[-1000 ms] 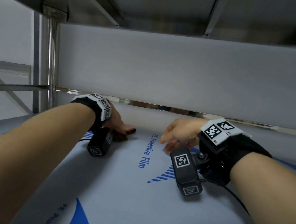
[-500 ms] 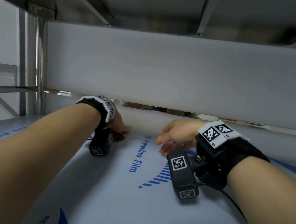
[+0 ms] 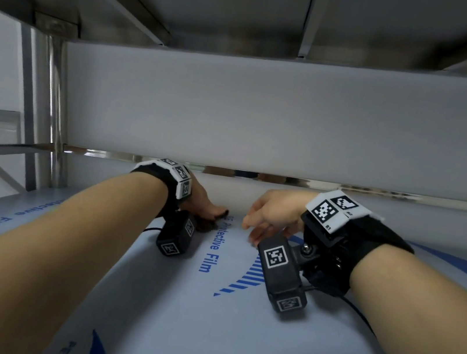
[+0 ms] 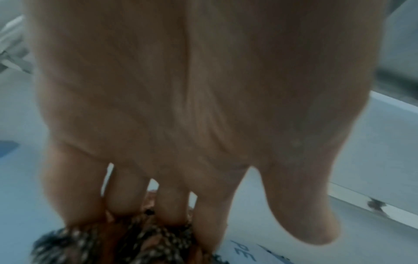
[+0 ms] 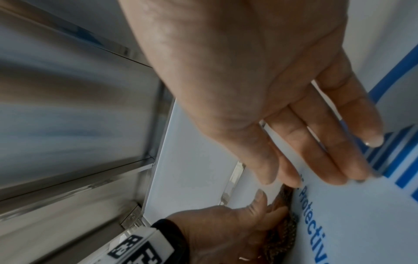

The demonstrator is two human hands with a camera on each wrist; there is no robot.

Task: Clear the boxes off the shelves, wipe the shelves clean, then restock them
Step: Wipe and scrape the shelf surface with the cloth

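Note:
My left hand presses a dark brown speckled cloth flat onto the shelf near its back edge. The shelf is covered in pale film with blue print. In the left wrist view the fingers lie fairly straight, their tips on the cloth, and the thumb is spread to the side. My right hand is just right of it, empty, its straight fingers low over the film. The right wrist view also shows the left hand and the cloth. No boxes are in view.
The underside of the upper shelf hangs close overhead. A steel post stands at the back left. A shiny rail runs along the back edge in front of a white wall. Wrist-camera cables trail on the film.
My left hand has slid the cloth a little to the right, up to the blue lettering. The right hand has kept its place beside it.

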